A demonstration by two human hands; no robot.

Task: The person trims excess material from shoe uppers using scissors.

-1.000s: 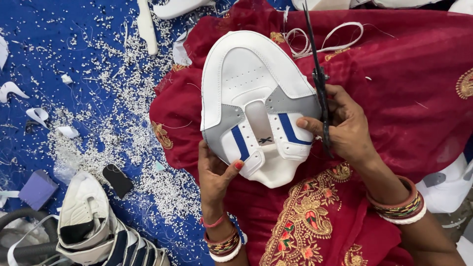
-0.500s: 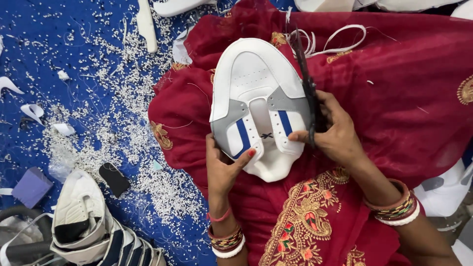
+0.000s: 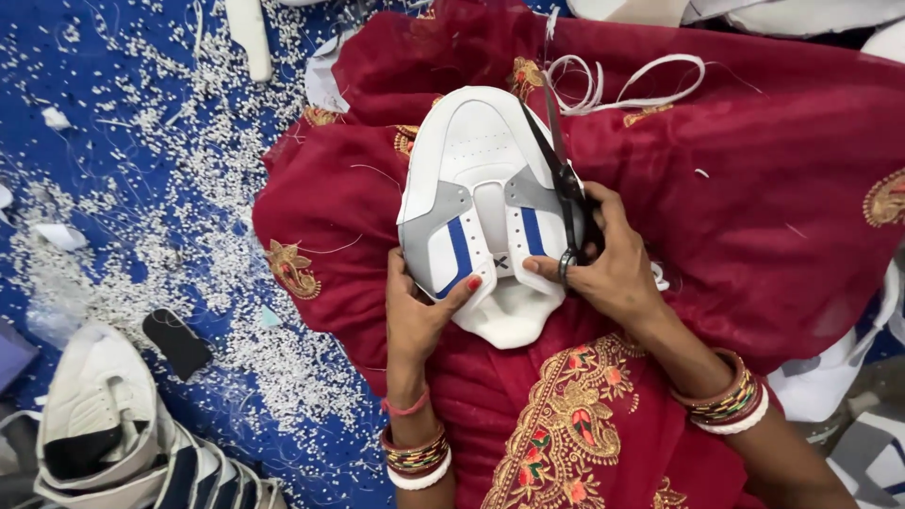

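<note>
Shoe upper [image 3: 483, 212] has shifted right and a bit down in view versus a second ago. It lies flat on the red embroidered cloth [image 3: 754, 188] over the person's lap, toe end pointing away, white with grey side panels and blue stripes.

Scissors [image 3: 564, 170] changed most: a second ago the blades stood out along the upper's right edge, tip well past the toe. Now they lie across the right side of the toe panel, angled inward, handles down at the right grey panel. The blades look nearly closed; I can't tell whether any material sits between them.

Right hand [image 3: 617, 269]: fingers wrapped shut through the scissor handles, one fingertip pressing the white panel just beside the centre gap.

Left hand [image 3: 419, 316]: it has slid from the heel-end corner up onto the left blue-striped panel. Thumb on top, other fingers curled under the edge, pinching the upper firm.

My read: the grip was reset to steady the piece and the cutting point has moved to the right edge of the toe area.

Around it:
- White trimmings [image 3: 189, 245] scattered over the blue floor [image 3: 75, 188]
- Loose white strip [image 3: 622, 85] on the cloth beyond the toe
- Stack of finished uppers [image 3: 113, 434] at the lower-left corner of view
</note>
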